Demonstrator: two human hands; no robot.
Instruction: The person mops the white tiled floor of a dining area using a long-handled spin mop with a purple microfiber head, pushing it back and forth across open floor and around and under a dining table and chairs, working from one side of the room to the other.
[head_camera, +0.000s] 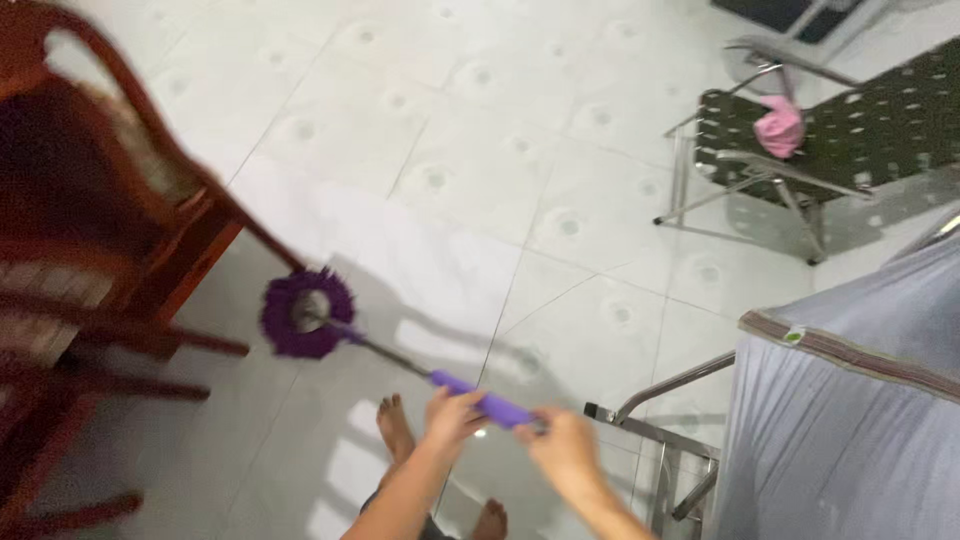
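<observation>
In the head view, both hands held a mop by its purple handle grip at the lower middle of the frame. The left hand was closed around the grip on its upper-left end, and the right hand was closed around the grip's lower-right end, just beside the left; motion blur hid the individual fingers.

From the hands the thin metal shaft ran up and to the left, so the mop's long axis lay on a diagonal from lower right to upper left. The round purple mop head rested on the pale tiled floor left of centre, well apart from the hands, with the left hand the nearer of the two to it. The mop head sat just beside the legs of a dark wooden chair filling the left edge.

Bare feet showed beneath the forearms. A metal folding chair with a pink cloth stood at the upper right, and grey fabric hung at the lower right.
</observation>
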